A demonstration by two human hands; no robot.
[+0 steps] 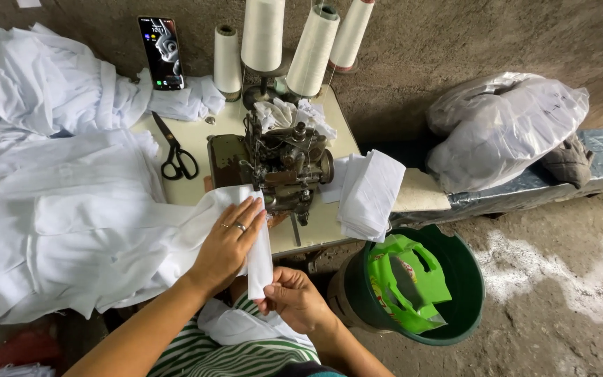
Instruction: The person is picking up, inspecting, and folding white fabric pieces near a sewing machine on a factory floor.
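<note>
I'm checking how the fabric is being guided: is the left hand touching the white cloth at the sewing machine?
Touching. The head view shows the left hand lying flat on the white cloth, fingers spread over its edge just before the sewing machine.

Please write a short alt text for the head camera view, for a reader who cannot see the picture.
Seen from above, a left hand presses white cloth flat at an old sewing machine while the right hand pinches the cloth's lower edge. Black scissors lie on the table; a green bucket stands on the floor.
</note>
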